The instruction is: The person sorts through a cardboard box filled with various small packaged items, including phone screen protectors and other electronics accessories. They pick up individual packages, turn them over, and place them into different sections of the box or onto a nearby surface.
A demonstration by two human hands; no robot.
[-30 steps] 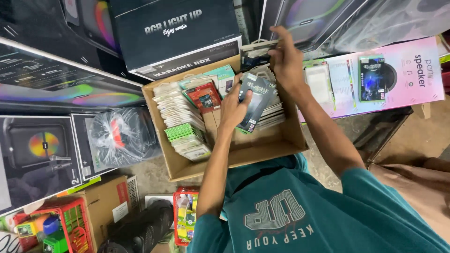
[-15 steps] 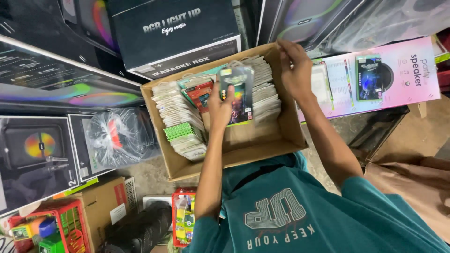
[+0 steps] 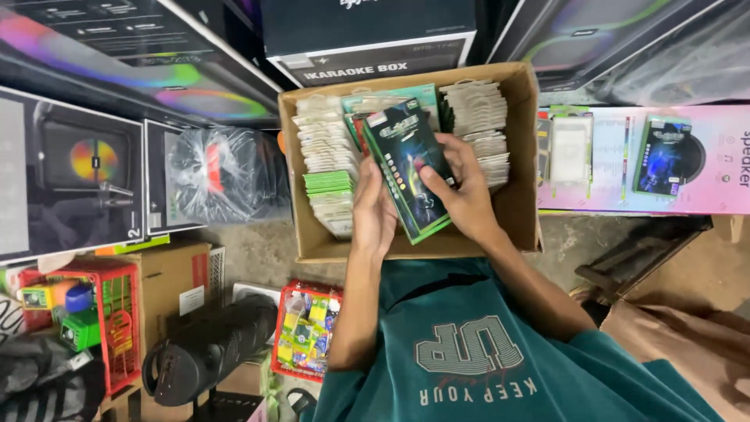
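Packets in both hands right now: a small stack of flat dark-and-green packets, held tilted over the open cardboard box. Left hand is curled round the stack's lower left edge, fingers underneath, thumb up the side. Right hand is closed over the stack's right side, thumb across the front of the top packet, fingers wrapped behind. So both hands have a firm hold on the same stack, neither one open.

Box sits on the floor just in front of my chest. Inside, left: a row of pale packets on edge w/ a few green ones near the middle. Inside, right: another row of pale packets, partly behind my right hand. Between the rows, red and teal packets peek out above the stack.

Right of the box, a long pink speaker carton lies flat w/ a dark packet and a white packet on it. Left of the box, a plastic-wrapped item. Lower left, a red wire basket and a black cylinder speaker.
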